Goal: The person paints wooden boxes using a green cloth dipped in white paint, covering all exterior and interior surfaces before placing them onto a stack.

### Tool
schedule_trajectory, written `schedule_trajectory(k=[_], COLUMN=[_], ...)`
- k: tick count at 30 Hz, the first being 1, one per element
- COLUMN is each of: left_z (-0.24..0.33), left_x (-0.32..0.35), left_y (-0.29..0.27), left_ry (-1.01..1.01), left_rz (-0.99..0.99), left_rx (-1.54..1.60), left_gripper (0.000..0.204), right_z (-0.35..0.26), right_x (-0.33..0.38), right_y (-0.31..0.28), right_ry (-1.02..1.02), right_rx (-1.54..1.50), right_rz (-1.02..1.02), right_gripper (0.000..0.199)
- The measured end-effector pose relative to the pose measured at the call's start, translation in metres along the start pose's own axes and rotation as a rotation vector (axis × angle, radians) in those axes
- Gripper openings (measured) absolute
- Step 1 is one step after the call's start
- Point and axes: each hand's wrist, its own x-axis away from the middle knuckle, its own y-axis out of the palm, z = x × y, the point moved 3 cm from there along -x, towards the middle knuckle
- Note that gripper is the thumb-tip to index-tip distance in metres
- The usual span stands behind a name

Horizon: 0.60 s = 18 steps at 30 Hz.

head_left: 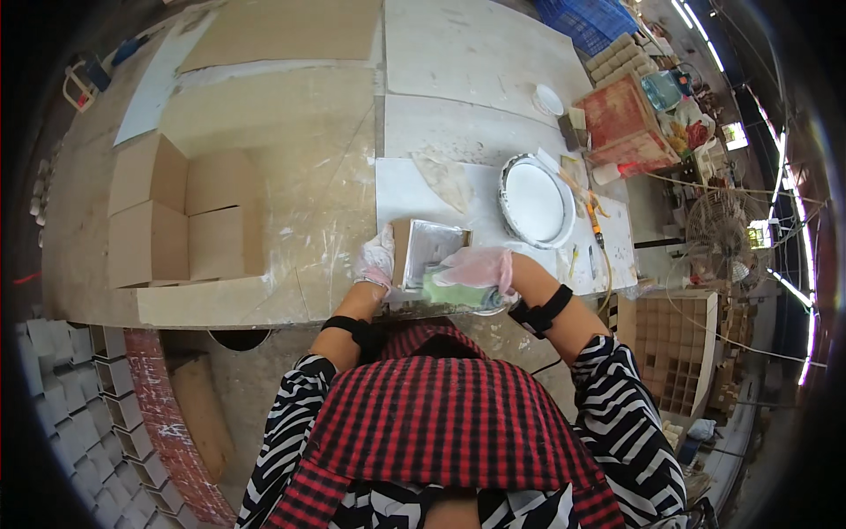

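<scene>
My left hand (377, 258), in a thin whitish glove, is closed on the left side of a small open box (436, 238). The side of the box is brown cardboard, and its upward face looks wet and white. Over the near right part of that box is my right hand (476, 267), in a loose clear-pink plastic glove. Its fingers are closed over a pale green sponge-like pad (443, 292), which partly hides the box. A round tub of white paint (538, 201) stands beyond my right hand. Behind the box lies a crumpled whitish cloth (443, 179).
Plain cardboard boxes (150, 220) are grouped on the table's left. A yellow-handled tool (597, 231) lies right of the tub, near a white bottle (606, 173). A reddish crate (626, 123) and blue basket (589, 31) stand farther right. White boxes (75, 383) are stacked at lower left.
</scene>
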Motion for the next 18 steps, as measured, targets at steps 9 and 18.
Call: schedule_trajectory(k=[9,18], left_z=[0.002,-0.006], left_x=[-0.001,-0.005], left_y=[0.001,0.002], left_ry=[-0.05,-0.004], left_rz=[-0.029,0.018], left_rx=[0.022,-0.08], left_gripper=[0.05,0.052], right_z=[0.001,-0.009], right_x=[-0.021,0.015], right_y=[0.009,0.009], right_ry=[-0.227,-0.237], right_rx=[-0.187,-0.132], right_rz=[-0.07,-0.08], right_gripper=[0.045,0.049])
